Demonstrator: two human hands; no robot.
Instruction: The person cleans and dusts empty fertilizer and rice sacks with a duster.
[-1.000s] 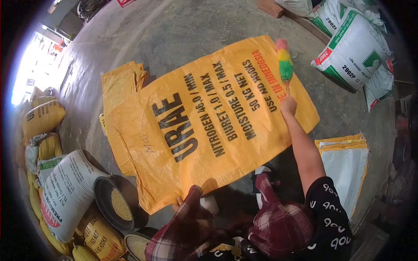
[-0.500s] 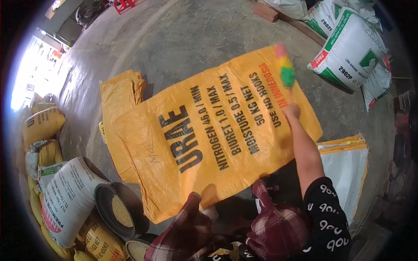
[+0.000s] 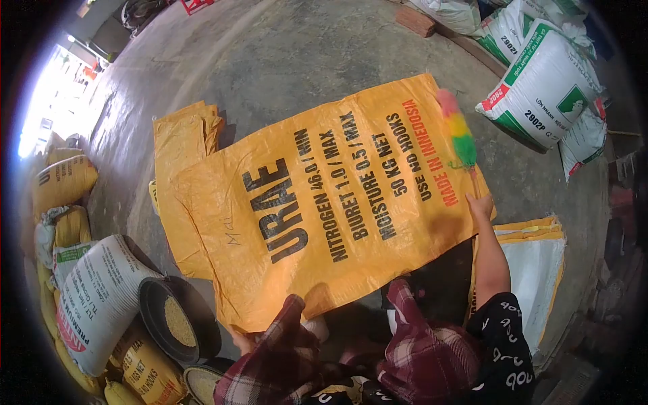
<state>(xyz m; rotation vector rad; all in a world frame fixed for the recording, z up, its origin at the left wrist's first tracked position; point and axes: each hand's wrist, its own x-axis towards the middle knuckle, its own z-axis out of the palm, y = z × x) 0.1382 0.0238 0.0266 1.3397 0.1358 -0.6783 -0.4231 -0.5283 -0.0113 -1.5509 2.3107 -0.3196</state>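
A yellow woven sack (image 3: 317,182) with black and red print lies spread in front of my knees. My right hand (image 3: 480,206) is at its right edge, closed round the thin handle of a duster (image 3: 457,131) with pink, yellow and green fluff. The duster's head rests over the sack's upper right edge. At the sack's lower left corner, my left hand (image 3: 243,339) shows only in part beside my knee, and its fingers are hidden. More folded yellow sacks (image 3: 179,138) lie under and beyond the left side.
White printed sacks (image 3: 543,88) stand at the upper right, near a brick (image 3: 415,21). Opened sacks (image 3: 530,270) lie to my right. At the lower left are full sacks (image 3: 101,297) and a black basin (image 3: 152,304) holding grain (image 3: 179,322).
My right hand and the duster have moved right and down to the sack's edge, uncovering the red print. Part of my left hand now shows at the lower left corner.
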